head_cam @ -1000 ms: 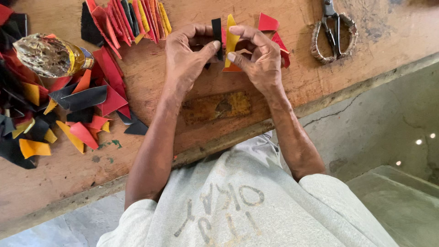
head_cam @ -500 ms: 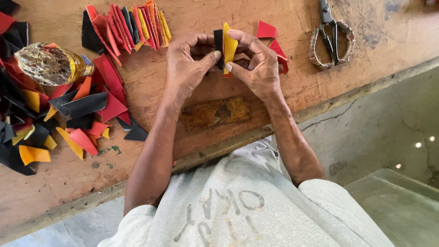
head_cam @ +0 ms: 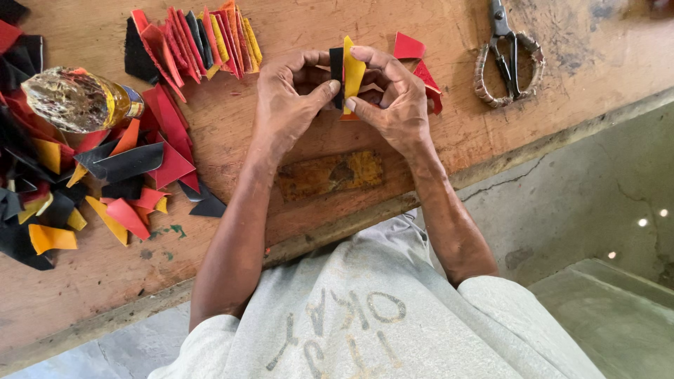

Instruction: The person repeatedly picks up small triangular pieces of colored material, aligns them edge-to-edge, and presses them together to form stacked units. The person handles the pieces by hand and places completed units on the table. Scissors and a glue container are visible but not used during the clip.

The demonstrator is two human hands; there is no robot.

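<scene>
Over the worn wooden table (head_cam: 421, 168) we hold both hands close together, pinching a small stack of cut pieces between them. We count two pieces showing clearly in that stack: one yellow piece (head_cam: 353, 69) standing on edge and one black piece (head_cam: 337, 67) pressed flat against it; an orange edge peeks out below, too hidden to count. Our left hand (head_cam: 288, 105) curls around the black side, thumb pressed against the stack, fingers folded over the top. Our right hand (head_cam: 393, 98) closes on the yellow side, its fingertips on top and thumb beneath. Both hands are nearly shut, knuckles raised, wrists angled inward toward each other, forearms running down to our grey shirt (head_cam: 365, 330).

Just behind the right hand lie red triangular pieces (head_cam: 414, 60), of which we make out two or three. One pair of scissors (head_cam: 507, 52) rests well apart to the right, blades closed. One fanned row of red, yellow and black pieces (head_cam: 193, 42) sits beyond the left hand. One clear plastic bottle (head_cam: 77, 102) lies on its side upon a loose heap of scraps (head_cam: 105, 182), too many and too overlapped to count.
</scene>
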